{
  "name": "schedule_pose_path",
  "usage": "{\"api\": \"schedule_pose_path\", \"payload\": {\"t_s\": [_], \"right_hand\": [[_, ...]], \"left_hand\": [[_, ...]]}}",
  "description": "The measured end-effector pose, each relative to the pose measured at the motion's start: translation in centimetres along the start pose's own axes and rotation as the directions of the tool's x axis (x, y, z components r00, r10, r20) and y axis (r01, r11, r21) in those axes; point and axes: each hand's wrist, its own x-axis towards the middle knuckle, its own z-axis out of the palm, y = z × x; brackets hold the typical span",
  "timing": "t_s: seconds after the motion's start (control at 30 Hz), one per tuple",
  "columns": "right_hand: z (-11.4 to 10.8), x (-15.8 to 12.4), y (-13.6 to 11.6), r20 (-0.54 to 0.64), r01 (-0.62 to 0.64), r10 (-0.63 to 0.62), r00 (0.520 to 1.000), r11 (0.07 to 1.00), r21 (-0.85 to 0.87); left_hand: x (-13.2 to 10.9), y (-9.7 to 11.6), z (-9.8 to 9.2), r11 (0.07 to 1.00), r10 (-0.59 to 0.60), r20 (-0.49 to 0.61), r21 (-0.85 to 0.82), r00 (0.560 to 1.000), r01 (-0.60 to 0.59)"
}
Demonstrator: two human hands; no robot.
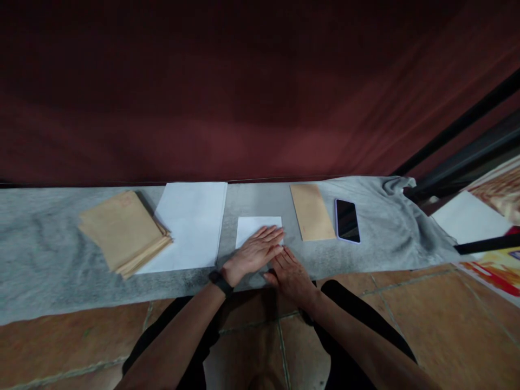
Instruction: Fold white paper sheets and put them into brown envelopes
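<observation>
Folded white paper (255, 226) lies under the flat, open left hand (255, 253); the right hand (290, 275), fingers spread, presses just beside it.

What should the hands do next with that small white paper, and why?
Probably slide the left hand across the small white paper to press it flatter. That hand lies flat on it, the right hand rests at its near edge, and a single brown envelope lies apart to its right.

I saw a dark red curtain (244, 81) behind the grey cloth (40, 254), brown floor tiles (426, 303) along its near edge, and black bars (459, 127) beyond its right corner.
</observation>
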Motion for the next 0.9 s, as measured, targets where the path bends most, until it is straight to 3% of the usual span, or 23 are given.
{"api": "schedule_pose_path", "payload": {"t_s": [0.3, 0.53, 0.73, 0.9], "right_hand": [[-0.5, 0.2, -0.2, -0.009, -0.001, 0.001, 1.0, 1.0, 0.009], [-1.1, 0.6, 0.2, -0.019, -0.072, 0.075, 0.997, 0.99, 0.125], [-2.3, 1.1, 1.5, -0.052, -0.164, 0.185, 0.981, 0.947, 0.277], [-2.5, 1.4, 2.8, -0.055, -0.174, 0.193, 0.98, 0.952, 0.251]], "left_hand": [[2.1, -0.9, 1.1, 0.987, -0.104, -0.066, 0.115, 0.992, 0.111], [3.2, -1.8, 1.8, 0.956, -0.167, -0.162, 0.216, 0.973, 0.2], [2.7, -1.2, 1.9, 0.946, -0.162, -0.236, 0.239, 0.958, 0.219], [1.0, 0.0, 2.3, 0.958, -0.115, -0.213, 0.234, 0.97, 0.165]]}}
